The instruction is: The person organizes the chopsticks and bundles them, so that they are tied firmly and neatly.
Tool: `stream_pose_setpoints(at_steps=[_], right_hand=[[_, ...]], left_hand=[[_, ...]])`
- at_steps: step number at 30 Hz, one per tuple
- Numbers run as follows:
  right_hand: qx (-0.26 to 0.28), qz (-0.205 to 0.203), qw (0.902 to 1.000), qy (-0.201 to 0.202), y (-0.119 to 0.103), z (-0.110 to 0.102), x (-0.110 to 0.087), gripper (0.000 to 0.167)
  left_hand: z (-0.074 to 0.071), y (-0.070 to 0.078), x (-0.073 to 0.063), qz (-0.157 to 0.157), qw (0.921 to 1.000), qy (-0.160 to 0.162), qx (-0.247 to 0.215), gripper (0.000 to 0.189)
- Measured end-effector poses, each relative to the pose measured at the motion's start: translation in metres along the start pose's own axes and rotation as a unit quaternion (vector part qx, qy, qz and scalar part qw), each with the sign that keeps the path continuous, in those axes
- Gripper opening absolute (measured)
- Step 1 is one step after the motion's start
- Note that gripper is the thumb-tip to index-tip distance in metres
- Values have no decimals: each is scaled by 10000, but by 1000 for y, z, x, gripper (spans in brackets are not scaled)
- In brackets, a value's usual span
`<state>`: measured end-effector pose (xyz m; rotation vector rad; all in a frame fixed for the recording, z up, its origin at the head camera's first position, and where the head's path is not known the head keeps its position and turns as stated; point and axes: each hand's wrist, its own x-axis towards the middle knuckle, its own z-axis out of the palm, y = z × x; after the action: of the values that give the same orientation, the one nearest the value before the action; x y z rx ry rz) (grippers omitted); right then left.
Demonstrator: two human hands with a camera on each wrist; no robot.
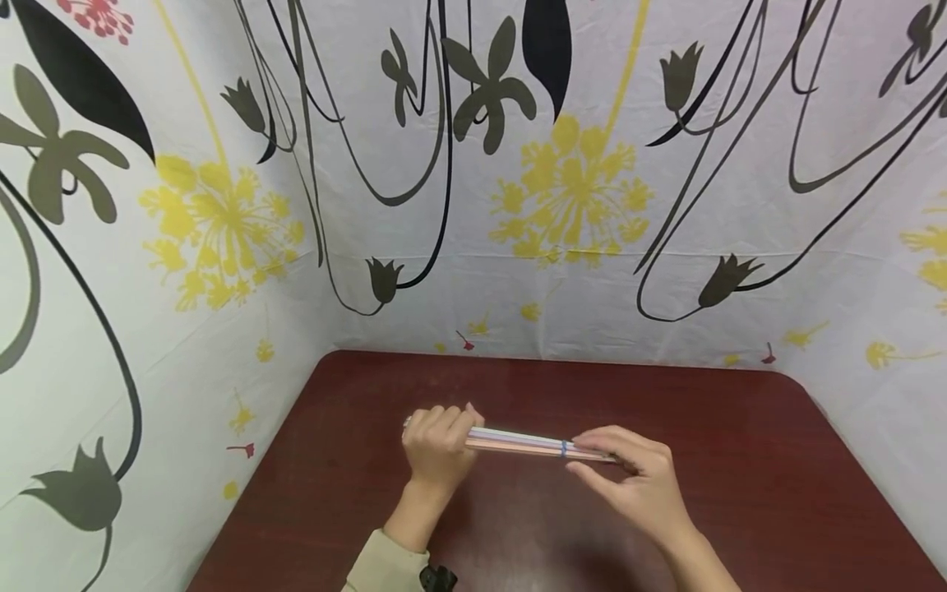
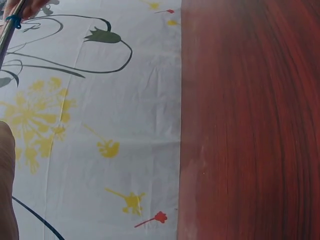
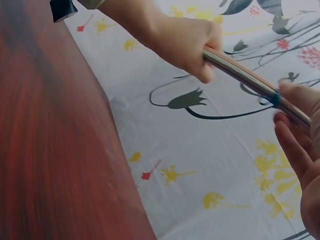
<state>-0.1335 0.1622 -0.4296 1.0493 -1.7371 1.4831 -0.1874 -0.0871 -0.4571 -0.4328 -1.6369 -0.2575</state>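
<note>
My left hand grips one end of a bundle of thin, straight pastel sticks in white, lilac and orange-pink. Its fingers wrap round that end and hide it. Toward the other end, a blue elastic band circles the bundle. There my right hand holds the sticks between thumb and fingers, with its fingertips close by the band, as the right wrist view shows of the band. The bundle is held above the table, nearly level. Only a short piece of the bundle shows in the left wrist view.
A dark red wood-grain table lies below both hands. Behind it and at its sides hangs a white cloth printed with flowers. A black device sits at the left wrist beside a beige sleeve.
</note>
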Motion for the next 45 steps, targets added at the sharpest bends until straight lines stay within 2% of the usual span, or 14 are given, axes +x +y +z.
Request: stream_pose_setpoints(at_steps=[5, 13, 22, 26, 29, 32, 37, 41, 45], right_hand=[[302, -189, 9991, -236, 4, -3, 2, 27], [243, -479, 9982, -258, 8, -4, 3, 12], [-503, -723, 9957, -272, 10, -7, 1, 21], [-806, -933, 9910, -514, 12, 0, -3, 24], [-833, -814, 9905, -726, 12, 3, -7, 28], [-905, -646, 9918, -633, 10, 0, -6, 35], [-1090, -766, 9893, -594, 3, -7, 5, 23], [-1524, -1095, 9792, -769, 3, -7, 10, 24], [-2219, -1444, 9615, -733, 4, -5, 10, 28]], left_hand=[[0, 1, -1, -96, 9999, 48, 38, 42], [0, 5, 2, -80, 9999, 73, 22, 42], [-2, 12, 5, -89, 9999, 117, 86, 41], [-1, 20, 4, 188, 9998, 74, 28, 39], [-1, 24, 3, 335, 9994, -79, -38, 38], [-2, 23, 2, 207, 9996, -200, -9, 38], [-3, 15, 4, 84, 9998, -140, 82, 37], [-6, 11, 8, 71, 9998, -143, 152, 36], [-8, 12, 10, 114, 9994, -194, 273, 36]])
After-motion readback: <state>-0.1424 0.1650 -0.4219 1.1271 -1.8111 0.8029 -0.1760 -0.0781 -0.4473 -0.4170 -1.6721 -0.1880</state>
